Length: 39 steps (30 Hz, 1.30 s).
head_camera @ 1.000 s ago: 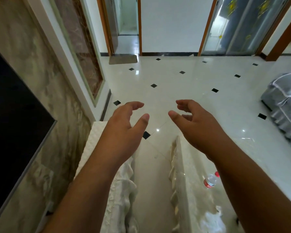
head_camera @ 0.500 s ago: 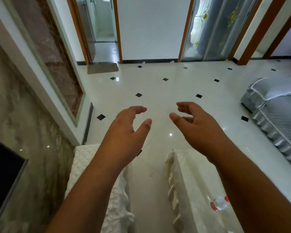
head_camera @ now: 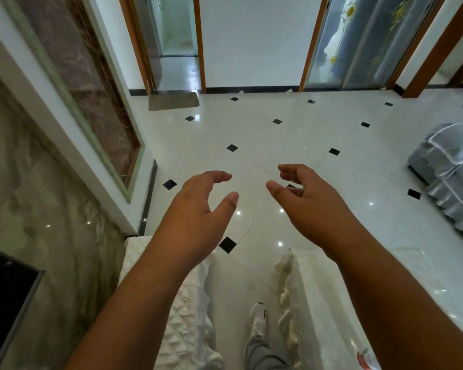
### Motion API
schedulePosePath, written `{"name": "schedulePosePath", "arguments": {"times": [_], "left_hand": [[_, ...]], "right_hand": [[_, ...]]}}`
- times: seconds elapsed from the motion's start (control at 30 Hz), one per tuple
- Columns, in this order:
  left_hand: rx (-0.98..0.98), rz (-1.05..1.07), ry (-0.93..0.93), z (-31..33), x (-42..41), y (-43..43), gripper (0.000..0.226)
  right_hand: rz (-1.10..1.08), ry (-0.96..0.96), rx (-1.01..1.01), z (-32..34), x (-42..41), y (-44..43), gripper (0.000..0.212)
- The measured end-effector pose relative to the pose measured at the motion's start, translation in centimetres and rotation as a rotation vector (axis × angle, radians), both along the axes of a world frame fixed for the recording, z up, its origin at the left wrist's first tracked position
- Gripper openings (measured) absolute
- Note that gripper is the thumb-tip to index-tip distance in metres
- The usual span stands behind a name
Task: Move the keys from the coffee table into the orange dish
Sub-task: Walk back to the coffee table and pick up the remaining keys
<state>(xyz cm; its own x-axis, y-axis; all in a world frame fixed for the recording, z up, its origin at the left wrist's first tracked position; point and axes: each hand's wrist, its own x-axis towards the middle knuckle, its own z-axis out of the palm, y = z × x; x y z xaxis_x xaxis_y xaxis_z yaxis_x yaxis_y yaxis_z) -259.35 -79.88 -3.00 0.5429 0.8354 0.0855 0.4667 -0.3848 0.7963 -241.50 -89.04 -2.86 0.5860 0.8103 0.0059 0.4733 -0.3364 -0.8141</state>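
**Both hands empty, raised over the floor**

Left hand and right hand are held out in front, apart from each other, fingers loosely curled and spread wide, nothing in either. Both sit above the glossy white tiled floor with small black diamond insets.

Keys and orange dish: not visible in this view, can't tell where they are.

White coffee table is at lower right, partly under the right forearm; a bottle with a red label shows at its bottom edge. A white cabinet top is at lower left. Between them: one white shoe on the floor. Grey covered sofa at far right. Dark screen on the marble wall, left.
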Motion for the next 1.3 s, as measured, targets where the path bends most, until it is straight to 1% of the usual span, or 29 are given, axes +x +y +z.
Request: {"name": "schedulePosePath", "arguments": {"times": [0.17,0.3,0.47,0.7,1.03,1.17,1.3], "left_hand": [[0.060,0.030,0.057,0.1,3.0,4.1,0.039],[0.089,0.038,0.112,1.0,8.0,7.8,0.038],[0.106,0.061,0.101,1.1,14.4,11.4,0.038],[0.084,0.061,0.114,0.3,20.2,15.3,0.037],[0.057,-0.014,0.095,-0.9,28.9,22.6,0.037],[0.045,-0.058,0.092,-1.8,31.8,27.4,0.036],[0.006,-0.109,0.088,-2.0,35.3,33.3,0.035]], "right_hand": [[0.068,0.046,0.016,-1.0,3.7,5.1,0.056],[0.070,0.086,0.045,-1.0,8.7,9.3,0.054],[0.081,0.107,0.027,-1.3,15.2,13.5,0.053],[0.100,0.130,0.028,-1.1,21.3,17.9,0.053],[-0.001,0.131,-0.012,-1.9,29.3,22.8,0.053],[-0.033,0.166,-0.002,-2.1,31.8,26.7,0.053],[-0.087,0.099,-0.019,-2.0,34.6,31.3,0.056]]}}
